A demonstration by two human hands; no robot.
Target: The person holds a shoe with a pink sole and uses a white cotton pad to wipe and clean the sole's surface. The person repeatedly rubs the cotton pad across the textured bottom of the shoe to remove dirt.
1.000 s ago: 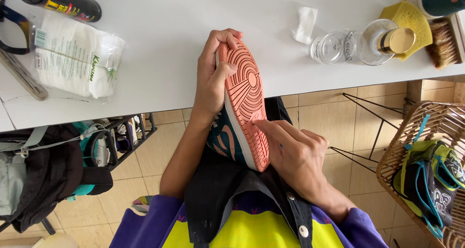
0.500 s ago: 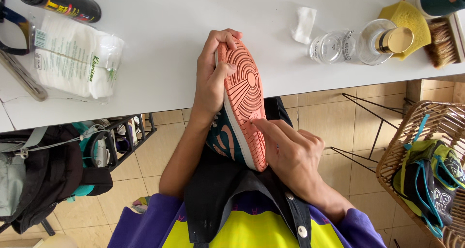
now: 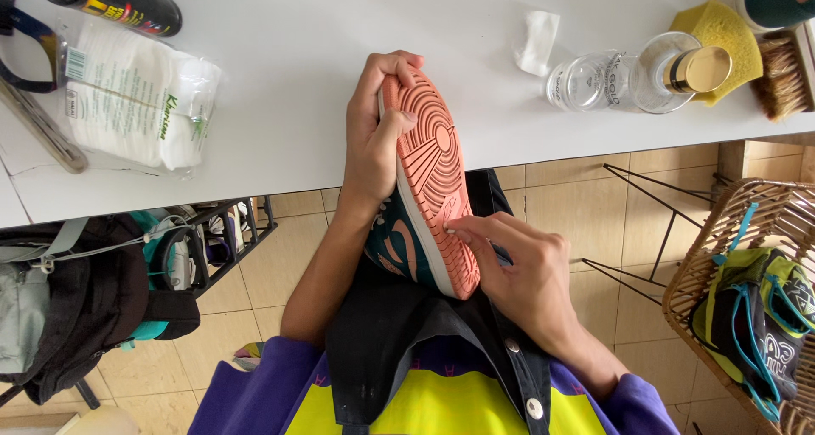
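**Surfaces and finishes around the hands**

Sneaker (image 3: 424,197), gripped by left hand (image 3: 373,146): coral rubber sole, matt, ridged tread; teal upper looks like smooth leather. Right hand (image 3: 518,274) fingertips on the sole's heel end. Table (image 3: 297,78) beyond the left hand: white, smooth, faint sheen. Further left, cotton pads (image 3: 127,104) in clear glossy plastic wrap. Right of the shoe toe: clear glass bottle (image 3: 628,74), shiny gold cap; yellow sponge (image 3: 722,36), porous; bristly brush (image 3: 781,74). Wicker basket (image 3: 705,274) beside the right hand, woven, rough.

Bright even daylight, soft shadows, sharp focus, slight wide-angle distortion.
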